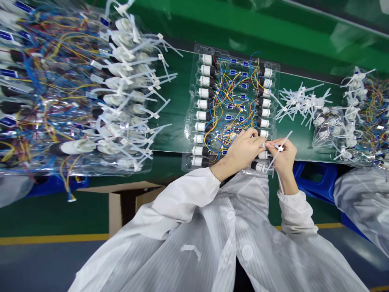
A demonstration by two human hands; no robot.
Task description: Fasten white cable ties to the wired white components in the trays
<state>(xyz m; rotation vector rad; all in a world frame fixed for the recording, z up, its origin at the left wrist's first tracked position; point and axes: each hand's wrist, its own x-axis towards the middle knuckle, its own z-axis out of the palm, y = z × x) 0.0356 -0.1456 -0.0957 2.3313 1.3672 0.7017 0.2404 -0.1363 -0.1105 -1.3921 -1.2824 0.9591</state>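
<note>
A clear plastic tray (190, 117) lies on the green table, with white and black cylinders in a column on each side and blue, yellow and red wires between them. My left hand (243, 150) reaches over the tray's lower right part, its fingers pinched at the end of a white cylinder. Right beside it, my right hand (283, 156) has its fingers closed on a white zip tie (278, 149) that slants up to the right. The fingertips of both hands nearly meet at the right column. What my left fingertips grip is too small to make out.
Stacked trays (69, 81) of wired cylinders with zip ties fill the left. Loose zip ties (300, 101) and a clear bag (328, 127) lie to the right, before more wired parts (373, 117). Below are a cardboard box (115, 211), a blue stool (314, 178) and a person's sleeve (361, 198).
</note>
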